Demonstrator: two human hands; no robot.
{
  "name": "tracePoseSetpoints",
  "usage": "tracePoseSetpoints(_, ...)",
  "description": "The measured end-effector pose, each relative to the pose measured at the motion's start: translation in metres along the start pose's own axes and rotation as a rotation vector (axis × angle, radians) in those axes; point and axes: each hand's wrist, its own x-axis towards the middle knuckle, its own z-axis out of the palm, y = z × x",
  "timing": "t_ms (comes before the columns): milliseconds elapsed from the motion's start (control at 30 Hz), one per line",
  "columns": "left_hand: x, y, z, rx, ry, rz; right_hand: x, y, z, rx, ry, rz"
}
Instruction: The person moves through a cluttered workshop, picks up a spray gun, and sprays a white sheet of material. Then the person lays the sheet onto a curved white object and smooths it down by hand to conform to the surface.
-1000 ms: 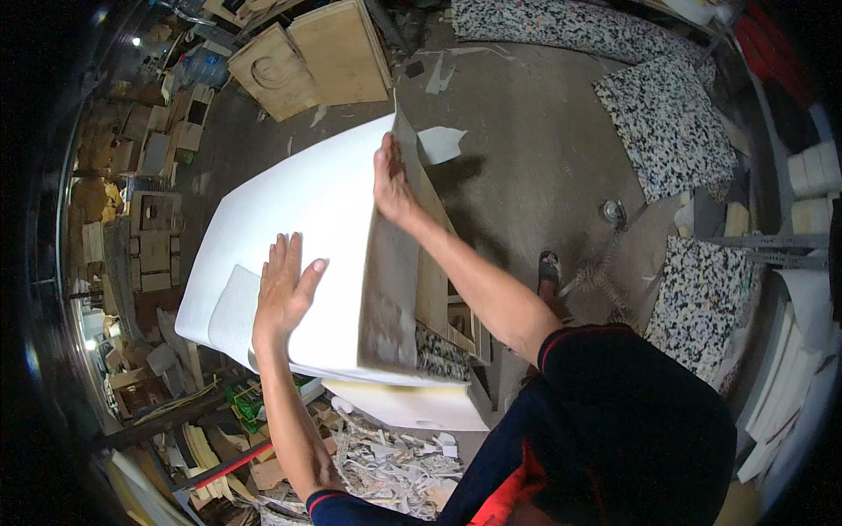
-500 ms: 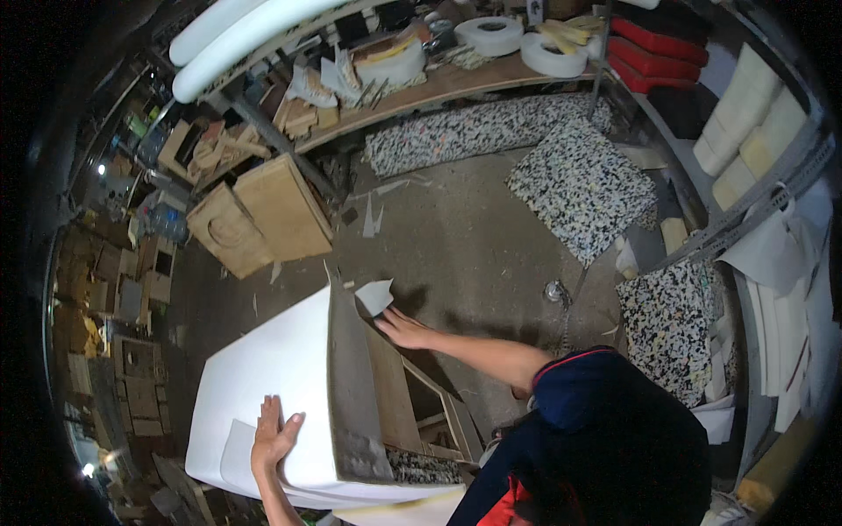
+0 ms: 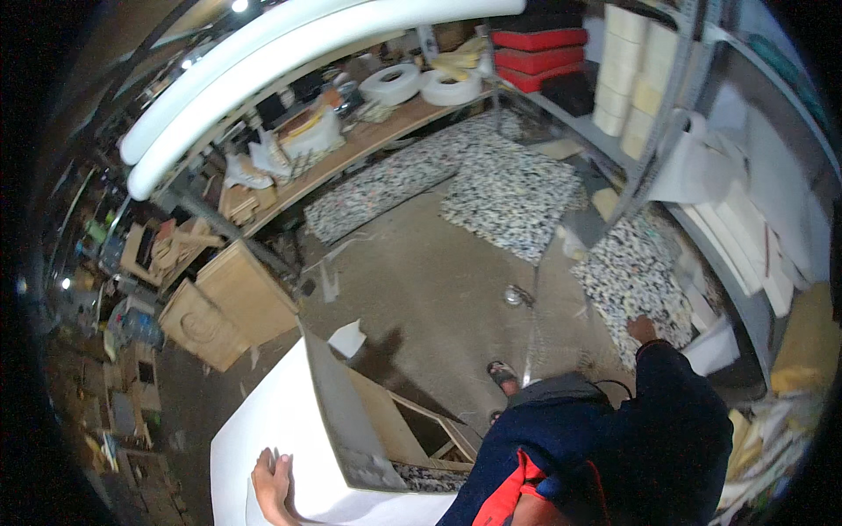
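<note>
A wooden frame (image 3: 379, 412) stands low in front of me, its outer side covered with a white foam sheet (image 3: 263, 403). Grey material (image 3: 351, 447) lines the inner edge of that cover. My left hand (image 3: 274, 484) rests on the white sheet, fingers stretched out and nothing in them. Far out to the right is my right hand (image 3: 643, 330), over a speckled foam piece (image 3: 627, 272); its fingers are too small and dark to make out. A white scrap (image 3: 348, 339) lies beyond the frame's far corner, apart from both hands.
Speckled foam sheets (image 3: 509, 206) and a long speckled foam roll (image 3: 377, 193) lie on the floor ahead. Brown panels (image 3: 232, 302) lean at the left below a loaded workbench (image 3: 351, 145). Metal shelving (image 3: 653, 149) holds white foam at the right. A shiny metal object (image 3: 516, 294) trails a hose or cord.
My right hand has left the white scrap by the frame and swung far right. The left hand stays on the white sheet. The view has turned rightward and tilted up.
</note>
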Motion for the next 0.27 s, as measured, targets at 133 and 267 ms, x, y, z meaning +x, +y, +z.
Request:
tracePoseSetpoints(133, -0.001, -0.038, 0.014, 0.108, -0.15, 0.172, -0.006, 0.061, 0.088, -0.417, 0.019, -0.789)
tracePoseSetpoints(267, 0.021, -0.068, 0.04, -0.113, -0.107, 0.194, -0.04, 0.082, 0.183, -0.182, -0.175, -0.677)
